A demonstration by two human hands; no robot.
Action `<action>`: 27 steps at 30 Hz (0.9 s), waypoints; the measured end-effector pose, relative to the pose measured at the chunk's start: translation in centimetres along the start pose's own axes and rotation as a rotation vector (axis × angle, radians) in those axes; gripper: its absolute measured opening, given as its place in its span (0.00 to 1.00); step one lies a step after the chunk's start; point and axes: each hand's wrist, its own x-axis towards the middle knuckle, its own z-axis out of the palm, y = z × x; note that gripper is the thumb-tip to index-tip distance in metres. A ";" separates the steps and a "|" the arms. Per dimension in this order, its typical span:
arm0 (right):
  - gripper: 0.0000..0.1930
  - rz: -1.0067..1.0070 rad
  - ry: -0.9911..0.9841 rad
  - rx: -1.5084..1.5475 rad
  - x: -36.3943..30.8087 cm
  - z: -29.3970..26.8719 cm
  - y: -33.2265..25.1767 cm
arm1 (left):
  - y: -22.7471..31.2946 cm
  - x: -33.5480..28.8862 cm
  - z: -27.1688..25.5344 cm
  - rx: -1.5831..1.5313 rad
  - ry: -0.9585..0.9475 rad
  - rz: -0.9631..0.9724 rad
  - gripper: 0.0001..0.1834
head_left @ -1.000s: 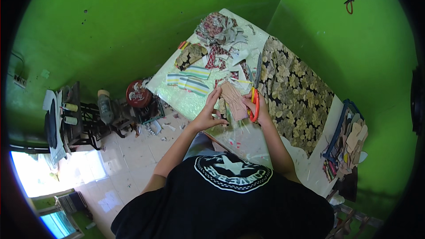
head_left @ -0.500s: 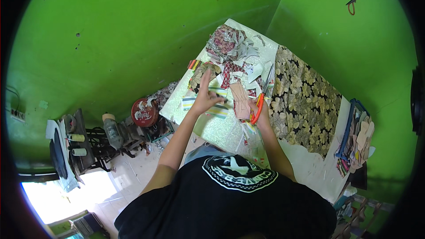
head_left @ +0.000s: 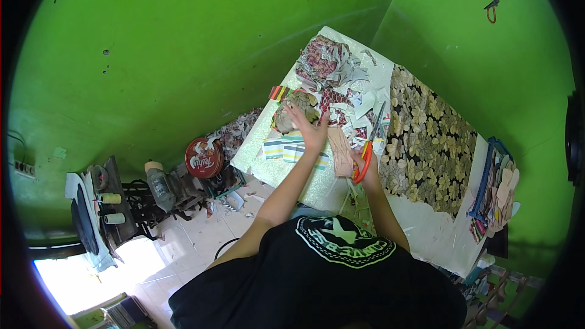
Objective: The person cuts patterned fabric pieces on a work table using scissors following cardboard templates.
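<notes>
Scissors with orange handles [head_left: 365, 161] are in my right hand [head_left: 370, 176], blades pointing away over the scraps. Close by the thumb lies a pinkish-tan cloth piece [head_left: 339, 151]; whether the hand touches it I cannot tell. My left hand [head_left: 312, 135] is empty, fingers spread, above the table between that piece and a bundle of leaf-print cloth [head_left: 298, 108]. Striped cloth pieces [head_left: 289, 151] lie beside the left wrist. Red patterned scraps [head_left: 333, 99] and white offcuts [head_left: 364, 103] are scattered beyond my hands.
A large heap of scraps [head_left: 326, 61] sits at the table's far corner. Dark floral cloth [head_left: 426, 140] covers the right side, near a blue basket [head_left: 483, 176] of cut pieces. Left stand a red round tin [head_left: 204, 158] and thread spools [head_left: 114, 219]. Another pair of scissors [head_left: 496, 3] hangs on the wall.
My left hand has moved right, toward the pinkish-tan piece, and its fingers are spread wider. The right hand still holds the scissors. The whole view has shifted slightly.
</notes>
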 end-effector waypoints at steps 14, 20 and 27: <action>0.11 0.018 0.051 -0.010 -2.4 -0.8 1.9 | -3.0 6.9 -5.1 0.221 -0.818 0.136 0.16; 0.11 -0.026 0.029 -0.121 -2.7 -1.2 4.4 | -1.8 6.5 -2.5 0.542 -0.971 0.456 0.09; 0.10 -0.019 0.016 -0.261 -3.7 -0.9 4.6 | -3.1 6.3 -2.6 0.595 -1.087 0.529 0.11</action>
